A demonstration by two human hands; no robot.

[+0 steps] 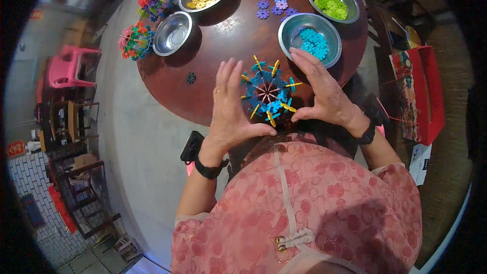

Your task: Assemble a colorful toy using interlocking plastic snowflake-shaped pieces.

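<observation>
A round model of interlocking plastic flower discs (269,93), blue with yellow pieces sticking out around it and a pink and black centre, sits at the near edge of the round table. My left hand (231,104) is beside its left side, fingers stretched upward and thumb pointing in below it. On the other side my right hand (322,94) is spread, its thumb close to the model's lower right. Both palms face the model and the fingers are not closed on it. Whether a fingertip touches it I cannot tell.
A metal bowl (284,25) of blue discs stands beyond my right hand, with a bowl of green discs (310,1) behind it. Loose purple discs (278,4) lie mid-table. At left are a bowl with yellow discs (223,0), another metal bowl (172,34) and finished colourful disc balls (136,40).
</observation>
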